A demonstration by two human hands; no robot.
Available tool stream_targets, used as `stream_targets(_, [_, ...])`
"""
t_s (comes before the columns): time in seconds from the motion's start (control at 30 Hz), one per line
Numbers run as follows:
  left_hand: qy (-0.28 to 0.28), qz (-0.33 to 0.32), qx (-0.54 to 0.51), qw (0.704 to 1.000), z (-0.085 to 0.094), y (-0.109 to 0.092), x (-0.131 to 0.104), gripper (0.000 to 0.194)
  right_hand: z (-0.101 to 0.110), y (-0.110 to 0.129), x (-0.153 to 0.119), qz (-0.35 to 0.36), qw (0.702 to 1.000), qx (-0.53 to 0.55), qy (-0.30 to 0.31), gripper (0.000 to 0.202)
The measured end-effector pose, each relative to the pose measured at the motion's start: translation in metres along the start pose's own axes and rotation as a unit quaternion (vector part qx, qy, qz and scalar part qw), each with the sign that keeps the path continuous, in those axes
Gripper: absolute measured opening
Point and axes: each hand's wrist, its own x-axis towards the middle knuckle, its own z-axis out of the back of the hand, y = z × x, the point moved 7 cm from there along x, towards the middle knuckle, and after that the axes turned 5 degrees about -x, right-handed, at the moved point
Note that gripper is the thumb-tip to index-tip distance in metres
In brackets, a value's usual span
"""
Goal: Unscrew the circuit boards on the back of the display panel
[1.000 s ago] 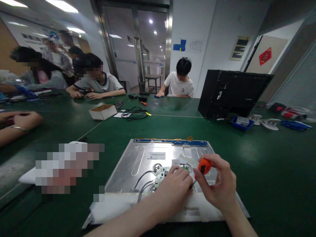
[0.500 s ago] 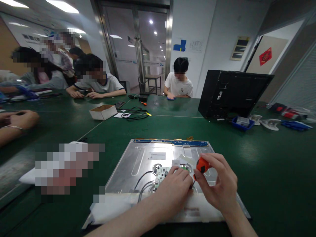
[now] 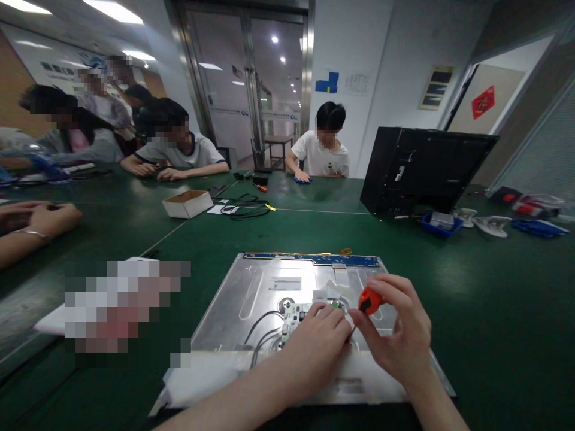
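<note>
Right hand's point(image 3: 406, 338) fingers grasp round-handled, orange-and-black screwdriver point(image 3: 371, 300), likely turning; left hand point(image 3: 312, 341) covers pale-green circuit board's point(image 3: 291, 316) near-right corner, grip unclear. Next needs steady shaft.

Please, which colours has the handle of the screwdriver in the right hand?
The screwdriver handle is orange with black, best seen in the head view.

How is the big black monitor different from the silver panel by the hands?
The silver panel lies flat, while the black monitor stands up. The panel looks like shiny metal; the monitor is black. The left hand is over the panel, but no hand is on the monitor. Both are on the green table.
</note>
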Motion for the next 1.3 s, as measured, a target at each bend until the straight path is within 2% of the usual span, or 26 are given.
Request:
stream_targets(0.37, [-0.003,0.000,0.022,1.000,-0.0017,-0.0004,0.0003,0.009,-0.0016,0.0007,-0.0024,0.002,1.000,0.004,0.024,0.052])
stream_targets(0.6, [-0.001,0.003,0.014,1.000,-0.0027,0.0011,0.0012,0.014,-0.0016,-0.0027,-0.0055,-0.007,0.999,0.021,0.029,0.044])
stream_targets(0.93, [0.007,-0.002,-0.030,1.000,0.0019,-0.0002,0.0001,0.022,-0.0030,-0.0012,-0.0042,0.001,0.999,0.025,0.020,0.044])
stream_targets(1.3, [0.011,-0.006,0.000,1.000,-0.0011,-0.0006,-0.0005,0.022,-0.0035,-0.0011,-0.0042,-0.002,0.999,0.028,0.023,0.040])
